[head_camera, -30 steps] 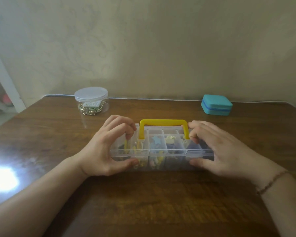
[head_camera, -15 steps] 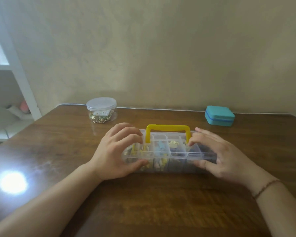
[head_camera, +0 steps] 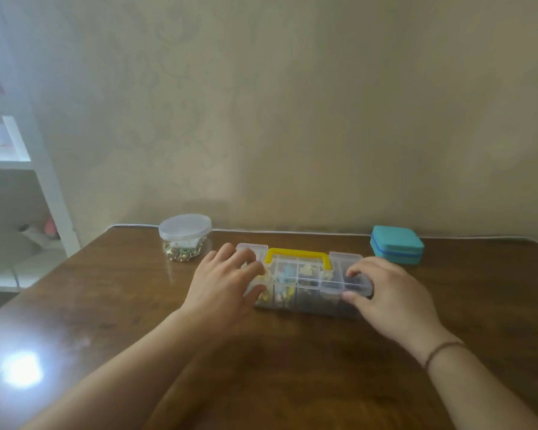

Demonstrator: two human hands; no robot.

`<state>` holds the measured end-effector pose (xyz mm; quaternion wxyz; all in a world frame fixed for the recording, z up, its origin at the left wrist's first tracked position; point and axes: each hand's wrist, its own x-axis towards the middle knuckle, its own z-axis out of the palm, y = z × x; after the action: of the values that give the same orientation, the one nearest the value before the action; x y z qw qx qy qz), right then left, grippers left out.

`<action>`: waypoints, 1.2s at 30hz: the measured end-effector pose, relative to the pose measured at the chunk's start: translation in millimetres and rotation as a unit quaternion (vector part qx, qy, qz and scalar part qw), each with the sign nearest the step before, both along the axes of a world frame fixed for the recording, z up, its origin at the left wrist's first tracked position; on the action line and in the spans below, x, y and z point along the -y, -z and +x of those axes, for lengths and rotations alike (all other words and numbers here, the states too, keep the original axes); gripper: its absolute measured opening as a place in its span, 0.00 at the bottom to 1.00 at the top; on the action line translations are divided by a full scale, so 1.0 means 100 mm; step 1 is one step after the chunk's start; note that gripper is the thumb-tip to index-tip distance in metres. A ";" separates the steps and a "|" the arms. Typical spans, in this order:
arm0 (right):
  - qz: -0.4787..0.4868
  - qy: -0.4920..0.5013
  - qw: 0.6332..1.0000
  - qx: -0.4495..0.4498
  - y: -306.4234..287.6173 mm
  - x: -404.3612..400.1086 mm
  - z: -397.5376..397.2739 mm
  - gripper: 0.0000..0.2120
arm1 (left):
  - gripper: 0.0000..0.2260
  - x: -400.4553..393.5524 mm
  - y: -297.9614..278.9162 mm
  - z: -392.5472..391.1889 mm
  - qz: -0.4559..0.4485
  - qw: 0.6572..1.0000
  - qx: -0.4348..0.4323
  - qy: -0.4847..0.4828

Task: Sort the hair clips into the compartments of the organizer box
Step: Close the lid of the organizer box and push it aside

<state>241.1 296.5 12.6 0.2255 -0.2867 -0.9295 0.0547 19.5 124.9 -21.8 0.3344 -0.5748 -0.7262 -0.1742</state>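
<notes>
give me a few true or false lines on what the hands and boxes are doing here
1. Both hands hold the clear organizer box: true; the left hand and right hand grip its ends.
2. The handle is red: false, it is yellow.
3. The teal case sits behind the right hand: true.
4. The round jar has no lid: false, a clear lid covers it.

Bare tabletop (head_camera: 292, 367) lies open nearer than the organizer box (head_camera: 305, 283); a jar (head_camera: 185, 237) and teal case (head_camera: 396, 245) flank it behind.
</notes>
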 end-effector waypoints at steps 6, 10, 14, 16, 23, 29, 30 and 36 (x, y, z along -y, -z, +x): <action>0.034 0.058 0.997 0.031 -0.09 -0.61 -0.64 0.13 | 0.13 -0.79 -0.13 -0.41 -0.038 0.990 0.109 -0.083; 0.037 0.088 0.995 0.020 -0.08 -0.94 -1.02 0.13 | 0.13 -1.15 -0.09 -0.69 -0.031 0.982 0.150 -0.110; 0.009 0.109 0.994 -0.005 0.04 -1.13 -1.30 0.14 | 0.13 -1.38 -0.06 -0.91 -0.020 0.971 0.204 -0.124; 0.004 0.114 0.993 -0.015 0.11 -1.18 -1.39 0.14 | 0.14 -1.41 -0.04 -0.97 -0.012 0.969 0.226 -0.102; 0.023 0.101 0.994 0.023 0.21 -1.31 -1.44 0.22 | 0.29 -0.72 0.02 -1.29 0.033 0.956 0.158 -0.246; 0.126 0.111 0.984 -0.050 0.28 -1.39 -1.00 0.27 | 0.35 -0.34 0.04 -1.61 0.036 0.880 0.339 -0.330; 0.126 0.122 0.983 -0.046 0.29 -1.43 -0.92 0.27 | 0.34 -0.33 0.02 -1.61 0.046 0.882 0.343 -0.319; 0.071 0.213 0.974 -0.029 0.32 -1.74 -0.51 0.29 | 0.30 -0.61 -0.38 -1.36 0.213 0.909 0.303 -0.192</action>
<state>189.6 470.7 -19.0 0.2788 -0.4595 -0.8416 -0.0527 -116.8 185.9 15.9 0.2399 -0.2592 -0.8344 -0.4231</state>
